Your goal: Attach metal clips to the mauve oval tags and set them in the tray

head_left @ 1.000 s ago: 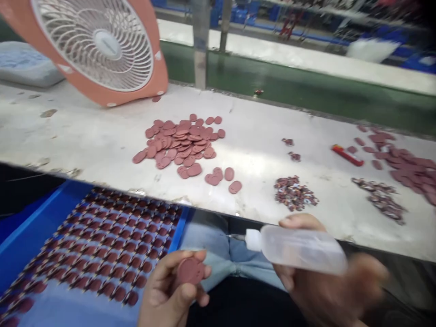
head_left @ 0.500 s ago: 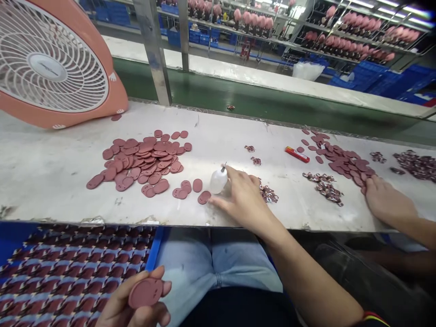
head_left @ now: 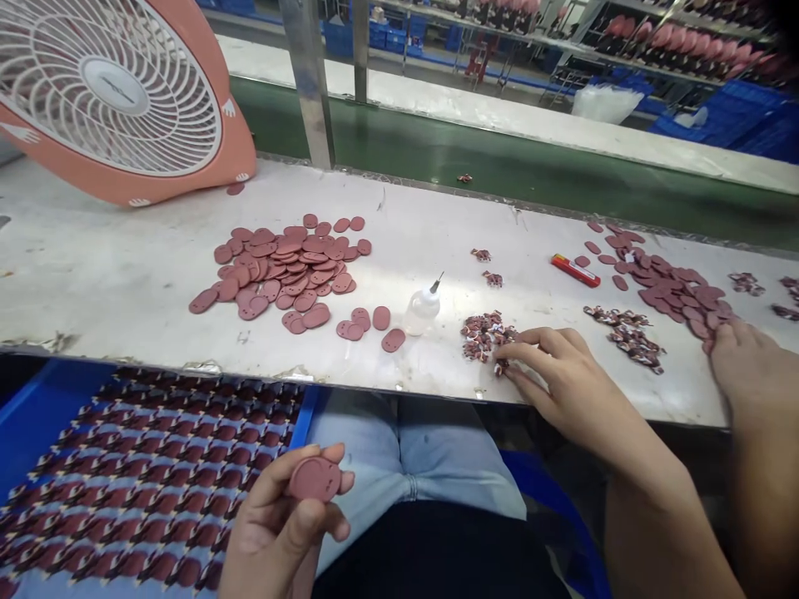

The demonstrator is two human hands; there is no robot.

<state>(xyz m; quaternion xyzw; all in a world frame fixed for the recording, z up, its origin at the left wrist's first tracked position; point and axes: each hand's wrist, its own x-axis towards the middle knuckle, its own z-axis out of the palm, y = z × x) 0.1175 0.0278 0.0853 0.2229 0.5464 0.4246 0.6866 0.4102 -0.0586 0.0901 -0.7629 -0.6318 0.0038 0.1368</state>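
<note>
My left hand [head_left: 280, 520] is closed on a dark pink oval disc [head_left: 315, 480] with small holes, held above my lap. Over the white bench, my right hand [head_left: 562, 378] pinches a small brown-and-white figure piece [head_left: 501, 366] at the edge of a pile of such pieces [head_left: 480, 334]. A clear squeeze bottle [head_left: 422, 311] with a needle tip stands upright left of that pile. Beside the bottle lie a few loose discs, and farther left is a large heap of pink discs [head_left: 293, 264].
An orange fan [head_left: 240, 125] stands at the back left. A blue tray [head_left: 304, 416] below the bench holds rows of assembled pieces. At right are a red box cutter [head_left: 575, 270], another disc pile [head_left: 677, 291] and a co-worker's hand [head_left: 749, 362].
My right hand has let go of the squeeze bottle and moved right to the small-piece pile. My left hand still holds the disc. The view has shifted.
</note>
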